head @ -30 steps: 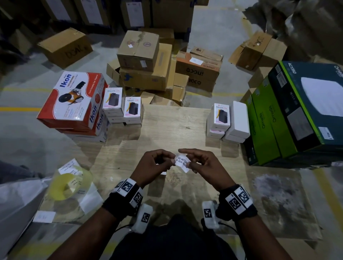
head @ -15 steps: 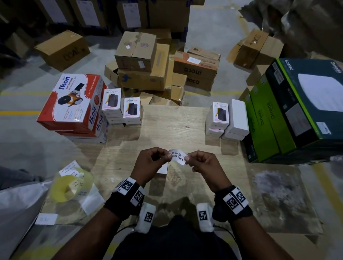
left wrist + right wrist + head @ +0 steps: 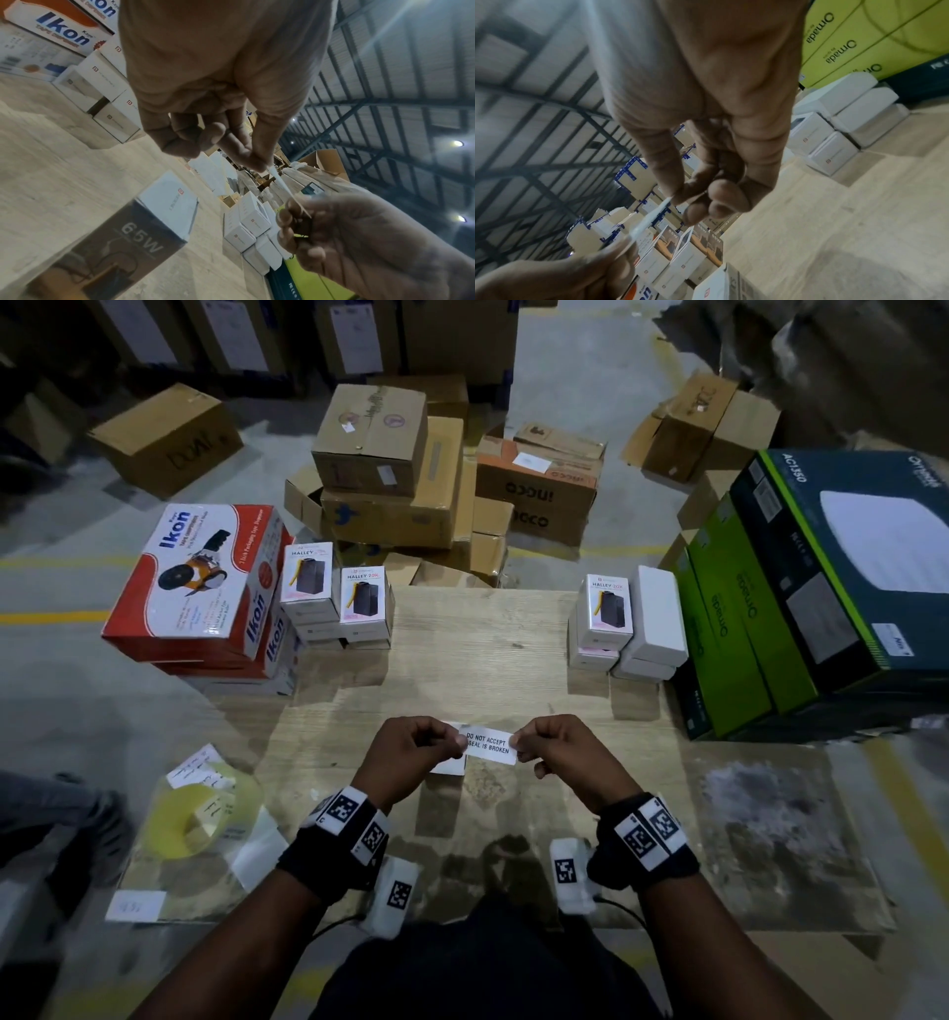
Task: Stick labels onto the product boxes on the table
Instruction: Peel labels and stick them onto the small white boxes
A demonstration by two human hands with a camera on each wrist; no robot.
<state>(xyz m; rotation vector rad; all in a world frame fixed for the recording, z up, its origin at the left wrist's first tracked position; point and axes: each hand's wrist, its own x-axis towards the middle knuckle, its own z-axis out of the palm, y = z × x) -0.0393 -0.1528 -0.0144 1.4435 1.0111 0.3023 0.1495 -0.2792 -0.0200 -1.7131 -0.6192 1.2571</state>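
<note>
Both hands are holding one white label point(image 3: 489, 745) taut above the near middle of the desk point(image 3: 462, 660). The left hand point(image 3: 411, 755) is pinching its left end between thumb and forefinger, and the right hand point(image 3: 567, 752) is pinching its right end the same way, the other fingers point(image 3: 718, 203) curling in narrow beneath. The label is showing the print "DO NOT ACCEPT" and "SEAL IS BROKEN"; its ends are hiding under the fingertips.

Directly below the left hand a small product box point(image 3: 144, 227) is standing on the desk, marked "65W" in the left wrist view; from the head view only a white corner of it is peeking out. Whether the label is touching this box cannot be told.

Stacked small white boxes point(image 3: 336, 598) are sitting at the far left edge, and more white boxes point(image 3: 631, 618) toward the far right. A red box point(image 3: 200, 582) is overhanging the left edge. Green cartons point(image 3: 744, 618) are being cut off at the right. A tape roll point(image 3: 200, 814) is lying at the near left corner, blurred.
</note>
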